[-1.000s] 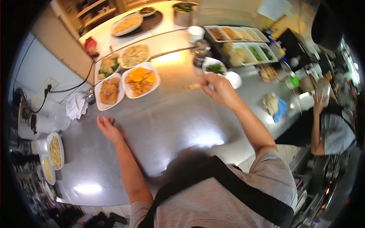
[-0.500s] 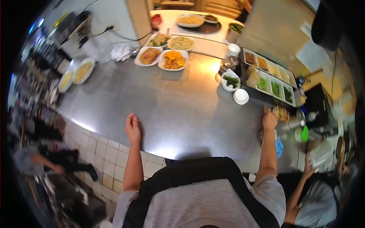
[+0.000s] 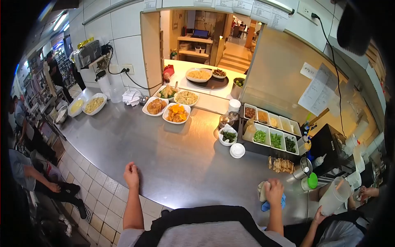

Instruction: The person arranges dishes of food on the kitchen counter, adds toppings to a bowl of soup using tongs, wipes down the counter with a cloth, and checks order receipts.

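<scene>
Cloth point(image 3: 261, 192), beige and blue, lies bunched at the near right of the steel counter point(image 3: 177, 164), under my right hand point(image 3: 274, 192); my left hand point(image 3: 131, 175) is well apart, to the left; how closed either is, I cannot tell

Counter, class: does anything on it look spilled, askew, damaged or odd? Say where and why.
Nothing on the counter looks spilled or damaged. A mildly untidy spot is by the right hand: beige and blue cloth lies in a loose bunch, while the tubs beyond stand in rows. Whether the hand touches it is unclear.
</scene>
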Demonstrator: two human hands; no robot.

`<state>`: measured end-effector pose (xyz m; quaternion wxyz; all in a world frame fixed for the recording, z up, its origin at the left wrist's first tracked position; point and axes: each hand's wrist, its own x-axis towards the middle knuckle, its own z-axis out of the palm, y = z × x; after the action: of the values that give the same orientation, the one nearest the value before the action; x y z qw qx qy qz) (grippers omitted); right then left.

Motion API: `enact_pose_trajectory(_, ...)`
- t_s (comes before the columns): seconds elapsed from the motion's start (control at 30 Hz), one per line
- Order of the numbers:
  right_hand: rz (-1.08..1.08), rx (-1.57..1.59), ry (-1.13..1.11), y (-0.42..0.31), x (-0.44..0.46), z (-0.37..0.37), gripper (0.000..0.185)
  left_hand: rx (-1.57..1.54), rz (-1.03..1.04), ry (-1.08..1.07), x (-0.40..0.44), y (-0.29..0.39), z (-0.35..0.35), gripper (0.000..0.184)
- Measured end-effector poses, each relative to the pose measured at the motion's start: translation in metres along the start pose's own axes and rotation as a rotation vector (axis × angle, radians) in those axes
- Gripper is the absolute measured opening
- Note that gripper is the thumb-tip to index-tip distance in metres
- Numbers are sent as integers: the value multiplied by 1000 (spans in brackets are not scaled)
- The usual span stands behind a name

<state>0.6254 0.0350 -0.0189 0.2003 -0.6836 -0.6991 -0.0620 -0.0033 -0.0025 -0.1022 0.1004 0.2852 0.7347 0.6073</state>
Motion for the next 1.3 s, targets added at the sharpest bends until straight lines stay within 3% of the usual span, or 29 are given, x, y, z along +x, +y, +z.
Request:
enact_pose_trajectory(0.23, -4, -64, 101, -11, -22, 18, 47, 98, 43, 41, -3, 3, -1, 19)
enact_pose_trajectory(0.43, 79, -47, -19, -13, -16, 16, 52, 216, 90, 34, -12, 26, -2, 22)
enact_pose_trajectory(0.53, 240, -145, -355, -41, 10, -24, 55, 467, 217, -27, -5, 33, -4, 24)
enact_pose_trajectory(0.57, 145, -118, -240, -53, 23, -35, 56, 579, 287, -59, 1, 36, -5, 25)
enact_pose_trajectory(0.67, -167, -8, 3, -92, 85, -67, 54, 741, 276, -49, 25, 30, 2, 33)
enact_pose_trajectory(0.8, -501, 17, 128, -186, 178, -128, 50, 931, 347, -43, 31, 40, 18, 41)
enact_pose_trajectory(0.87, -547, 108, 136, -212, 241, -136, 41, 949, 329, -68, 31, 37, 16, 44)
enact_pose_trajectory(0.93, -496, 244, 134, -241, 305, -157, 34, 938, 315, -78, 32, 37, 15, 43)
enact_pose_trajectory(1.0, -567, 407, 359, -253, 385, -160, 29, 928, 308, -84, 32, 38, 17, 43)
enact_pose_trajectory(1.13, -549, 690, 511, -284, 503, -187, 32, 923, 303, -88, 32, 41, 16, 44)
enact_pose_trajectory(1.23, -335, 857, 610, -313, 547, -198, 23, 913, 289, -96, 32, 43, 17, 44)
enact_pose_trajectory(1.3, -284, 1062, 402, -323, 557, -205, 25, 918, 279, -96, 34, 44, 18, 44)
